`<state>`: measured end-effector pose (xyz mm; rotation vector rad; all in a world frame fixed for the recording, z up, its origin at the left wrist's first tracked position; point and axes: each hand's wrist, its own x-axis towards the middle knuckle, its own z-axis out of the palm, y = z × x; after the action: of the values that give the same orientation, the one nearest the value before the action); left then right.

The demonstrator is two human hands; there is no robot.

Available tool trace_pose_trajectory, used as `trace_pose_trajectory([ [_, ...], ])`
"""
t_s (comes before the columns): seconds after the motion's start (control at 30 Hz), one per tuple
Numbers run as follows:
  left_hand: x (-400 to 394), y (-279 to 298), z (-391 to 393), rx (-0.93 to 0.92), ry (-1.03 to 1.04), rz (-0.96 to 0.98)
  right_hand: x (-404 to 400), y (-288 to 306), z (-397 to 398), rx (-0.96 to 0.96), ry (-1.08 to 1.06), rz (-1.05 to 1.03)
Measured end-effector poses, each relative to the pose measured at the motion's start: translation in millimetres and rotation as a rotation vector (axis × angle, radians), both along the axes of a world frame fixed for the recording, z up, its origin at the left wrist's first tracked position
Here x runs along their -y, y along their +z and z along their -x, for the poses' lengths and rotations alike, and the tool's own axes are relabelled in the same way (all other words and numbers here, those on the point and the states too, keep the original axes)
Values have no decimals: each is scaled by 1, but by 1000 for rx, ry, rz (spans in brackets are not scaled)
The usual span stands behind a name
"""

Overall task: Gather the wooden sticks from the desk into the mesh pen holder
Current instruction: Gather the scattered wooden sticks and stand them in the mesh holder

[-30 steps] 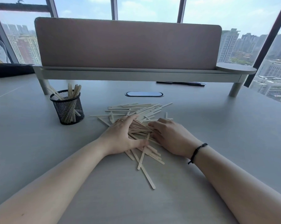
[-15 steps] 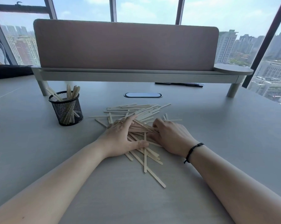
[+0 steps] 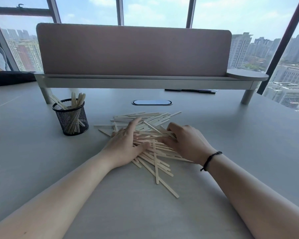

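Wooden sticks (image 3: 152, 149) lie in a loose, crossed heap near the middle of the desk (image 3: 240, 152), and both bare hands are pressed onto that heap. The left hand (image 3: 126, 145) is laid flat over the heap's left side, fingers spread and stretched toward the far edge. The right hand (image 3: 185, 140) is set on the heap's right side, fingers curled down into the sticks; whether any stick is actually gripped cannot be told. Sticks are bunched between the two hands, most with their long axes running roughly left to right, while a few loose ones point back toward the near edge.

Outward from the hands, the mesh pen holder (image 3: 70, 118) is seen standing upright toward the far left of the heap, apart from it, with some sticks already upright inside. The holder lies nearer the left hand. A carry to the holder would therefore seem to fall to the left hand, with the bundle tipped from flat to upright.
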<state>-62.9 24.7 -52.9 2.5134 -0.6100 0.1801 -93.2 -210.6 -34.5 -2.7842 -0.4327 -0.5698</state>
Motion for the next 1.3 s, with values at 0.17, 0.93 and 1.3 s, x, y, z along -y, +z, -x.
trace_pose_trajectory([
  [0.17,0,-3,-3,54,16,-9,4,1,-1,-46,-3,-137],
  [0.93,40,14,15,-76,-221,-303,0,16,0,75,40,-500],
  [1.3,62,15,9,22,-219,-298,-7,18,1,119,-14,-590],
])
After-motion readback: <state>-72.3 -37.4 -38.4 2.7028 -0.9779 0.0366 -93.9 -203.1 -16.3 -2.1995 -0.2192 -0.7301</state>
